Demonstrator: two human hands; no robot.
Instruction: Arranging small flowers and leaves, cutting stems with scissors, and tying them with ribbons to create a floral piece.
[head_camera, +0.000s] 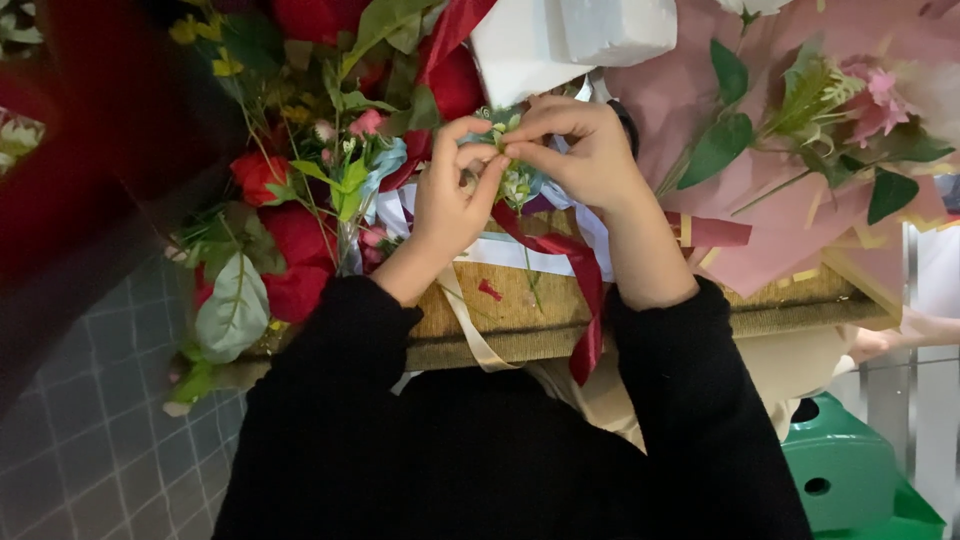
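My left hand (452, 195) and my right hand (580, 150) meet over a wooden table edge (520, 320), both pinching a small sprig of pale green and white flowers (505, 125). Its thin stem (530, 270) hangs down between my wrists. A dark red ribbon (575, 275) runs under my right wrist and drops over the table's edge. A cream ribbon (470, 325) lies under my left forearm. Both arms wear black sleeves.
Red roses (275, 215) with green leaves are heaped at the left. Pink wrapping paper (800, 230) with pink flowers (875, 100) lies at the right. White foam blocks (565, 40) sit at the top. A green plastic stool (850, 470) stands at lower right, and grey floor tiles (90, 450) show at lower left.
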